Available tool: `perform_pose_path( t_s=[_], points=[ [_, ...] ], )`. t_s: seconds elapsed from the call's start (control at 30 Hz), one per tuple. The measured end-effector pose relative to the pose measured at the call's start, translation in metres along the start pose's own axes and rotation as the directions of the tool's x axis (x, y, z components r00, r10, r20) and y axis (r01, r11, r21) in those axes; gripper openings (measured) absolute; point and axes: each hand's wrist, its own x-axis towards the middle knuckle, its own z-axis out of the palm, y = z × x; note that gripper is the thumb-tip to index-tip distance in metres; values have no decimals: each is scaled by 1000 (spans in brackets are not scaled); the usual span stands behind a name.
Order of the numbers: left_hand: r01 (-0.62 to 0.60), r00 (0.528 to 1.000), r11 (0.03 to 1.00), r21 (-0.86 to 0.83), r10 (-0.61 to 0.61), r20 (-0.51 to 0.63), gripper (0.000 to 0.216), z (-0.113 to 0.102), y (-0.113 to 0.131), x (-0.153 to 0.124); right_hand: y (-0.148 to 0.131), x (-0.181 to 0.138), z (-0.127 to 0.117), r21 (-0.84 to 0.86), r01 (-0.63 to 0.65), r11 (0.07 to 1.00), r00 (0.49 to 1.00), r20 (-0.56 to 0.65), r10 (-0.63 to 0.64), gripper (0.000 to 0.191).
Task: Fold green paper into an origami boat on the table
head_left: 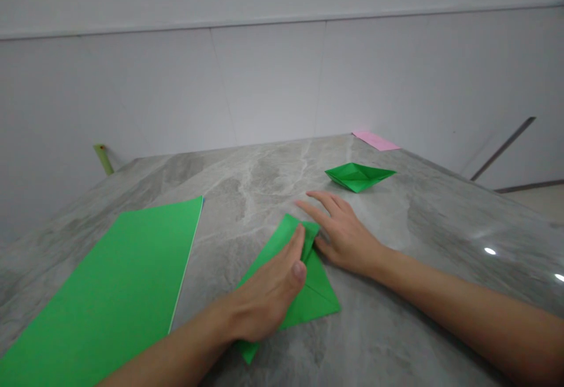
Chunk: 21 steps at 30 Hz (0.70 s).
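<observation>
While the left hand (271,293) lies flat, fingers extended, across the folded green paper (318,296) on the surface (251,170), the right hand (346,237) sits open, fingers spread, at its far right edge. Likely crease-pressing; next move probably calls for firm pressure, layers aligned.

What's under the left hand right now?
Folded green paper. Parts of it show around the left hand, with a crease line visible to the right. Directly beneath the palm and fingers it's covered, so I can't see any folds there.
</observation>
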Motion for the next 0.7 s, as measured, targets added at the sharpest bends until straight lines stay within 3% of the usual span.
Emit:
perform_pose_path(
  t_s=[0.1, 0.23, 0.4, 0.57, 0.7],
  points=[
    [-48, 999, 999, -2, 48, 1, 75, -3, -1, -1, 2, -2, 0, -24, 98, 995, 989, 116, -95, 58],
    [-70, 998, 997, 26, 70, 5, 72, -4, -3, -1, 3, -1, 1, 66, 87, 994, 975, 201, -99, 56],
    [-109, 993, 988, 106, 104, 57, 73, -1, -1, 0, 4, 1, -2, 124, 23, 992, 973, 226, -51, 57],
    [-143, 989, 972, 184, 132, 73, 69, 0, 3, 0, 4, 2, -4, 71, -60, 996, 981, 187, 46, 50],
    [-183, 980, 951, 249, 158, 118, 71, 2, 0, 2, 4, 0, -2, 46, -55, 997, 981, 189, 45, 51]
  ],
)
